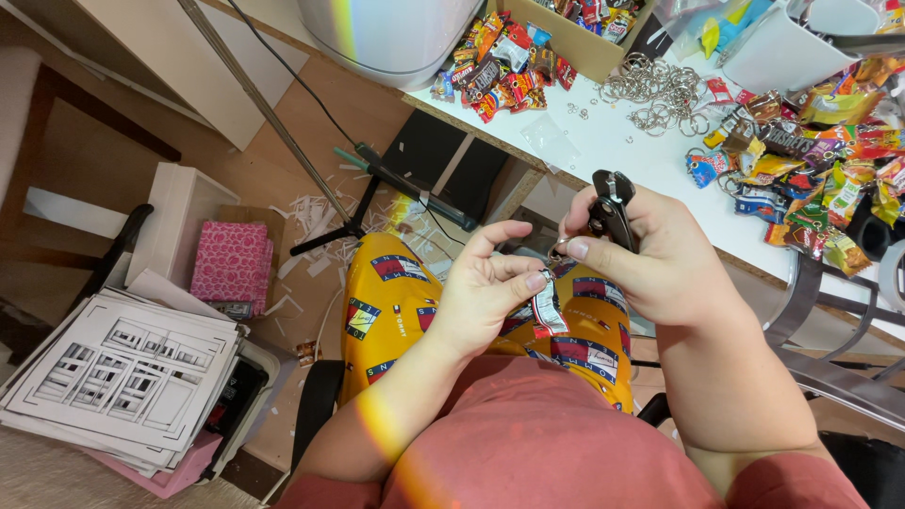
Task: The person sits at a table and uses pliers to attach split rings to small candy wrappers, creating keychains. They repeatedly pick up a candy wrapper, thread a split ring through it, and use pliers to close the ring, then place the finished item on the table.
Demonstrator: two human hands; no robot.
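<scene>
My left hand (pixel 485 287) pinches a tiny snack-packet charm (pixel 547 316), red, white and silver, that hangs down over my lap. My right hand (pixel 641 250) grips black pliers (pixel 613 207), jaws pointing up, and its fingertips meet the left fingers at a small metal ring (pixel 558 247) on top of the charm. Both hands are above my yellow patterned trousers (pixel 396 302), just in front of the white table's edge (pixel 603 151).
On the table lie a heap of metal key rings (pixel 660 94), piles of miniature snack packets at the top (pixel 500 66) and right (pixel 820 160), a cardboard box (pixel 575 38) and a white container (pixel 782 47). A tripod (pixel 320 188), paper scraps, a pink box (pixel 231 264) and stacked printed sheets (pixel 123 377) occupy the floor.
</scene>
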